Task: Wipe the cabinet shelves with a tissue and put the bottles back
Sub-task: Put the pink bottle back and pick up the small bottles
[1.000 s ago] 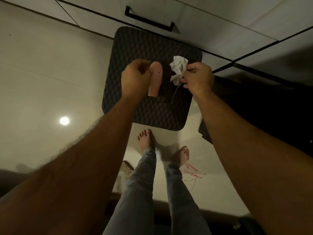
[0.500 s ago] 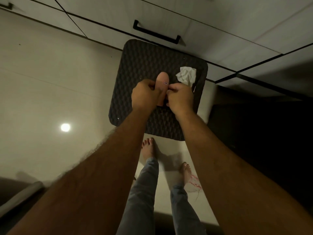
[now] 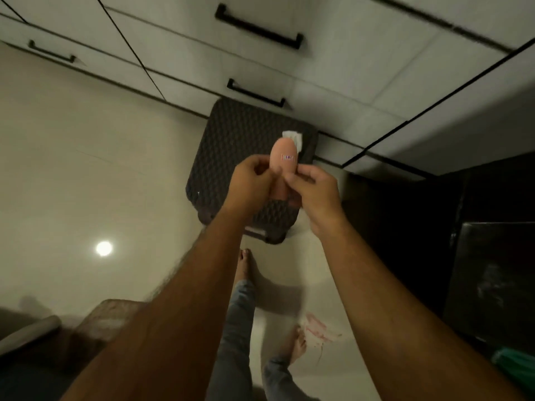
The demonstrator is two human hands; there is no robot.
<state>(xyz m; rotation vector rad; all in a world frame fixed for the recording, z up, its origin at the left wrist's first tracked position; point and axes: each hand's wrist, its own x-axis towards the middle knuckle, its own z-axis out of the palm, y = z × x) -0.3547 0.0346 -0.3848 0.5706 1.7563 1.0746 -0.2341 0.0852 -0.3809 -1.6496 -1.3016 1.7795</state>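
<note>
Both hands hold the pink bottle (image 3: 283,157) in front of the body, above the dark textured mat (image 3: 231,146). Left hand (image 3: 252,180): grip curled, fingers and thumb wrapped round the lower left side of the bottle. Right hand (image 3: 311,188): grip pinching, thumb and fingertips pressed against the lower right side of the bottle. The bottle stands roughly upright, rounded end uppermost, with a small printed label facing the camera; its lower part is hidden behind the two hands.

The white tissue (image 3: 295,138) lies on the mat just behind the bottle, near the mat's far right corner; neither hand touches it. The mat lies on the pale floor (image 3: 86,169) against the base of the white cabinet fronts (image 3: 333,62), which carry black bar handles (image 3: 257,30). Bare feet and grey trouser legs show below the forearms. A round light reflection (image 3: 103,248) appears on the floor at left.
</note>
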